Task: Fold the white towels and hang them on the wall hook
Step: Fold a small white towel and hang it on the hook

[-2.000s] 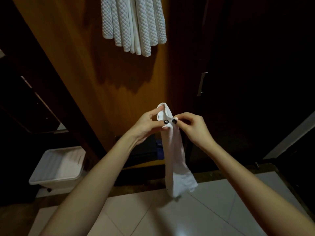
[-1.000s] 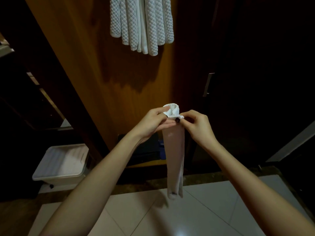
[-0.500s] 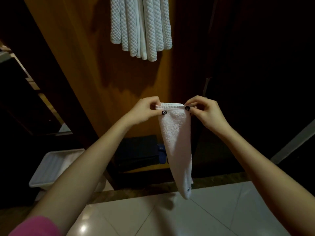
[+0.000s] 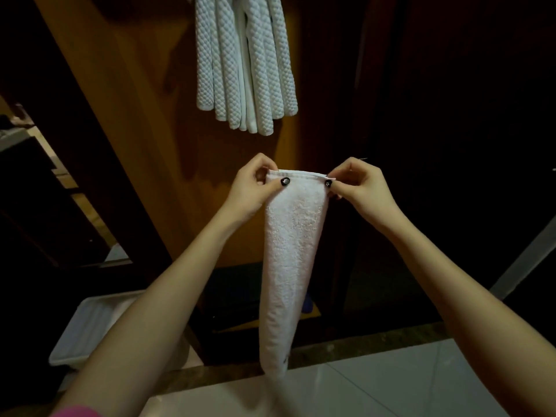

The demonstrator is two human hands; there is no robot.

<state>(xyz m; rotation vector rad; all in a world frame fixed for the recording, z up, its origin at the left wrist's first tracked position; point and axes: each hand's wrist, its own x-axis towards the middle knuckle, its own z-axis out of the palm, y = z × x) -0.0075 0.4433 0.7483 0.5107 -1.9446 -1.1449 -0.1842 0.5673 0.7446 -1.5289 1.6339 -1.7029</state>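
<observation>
thumbs and fingers of left hand (image 4: 249, 188) and right hand (image 4: 358, 185) pinch white towel's (image 4: 293, 251) top hem corners, hanging free.

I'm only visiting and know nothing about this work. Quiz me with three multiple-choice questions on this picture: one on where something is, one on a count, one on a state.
1. Where do the waffle-weave towels hang?
A) above the left hand and right hand
B) below both hands
C) behind the person

2. How many hands pinch the plain white towel?
A) none
B) one
C) two

3. How is that towel held?
A) balled up
B) top edge stretched level, the rest hanging and narrowing
C) spread flat on a table

Answers:
1 A: they hang against the wooden panel at the top of the view.
2 C: each hand pinches one top corner.
3 B: the hem runs straight between the hands and the cloth tapers downward.
</observation>
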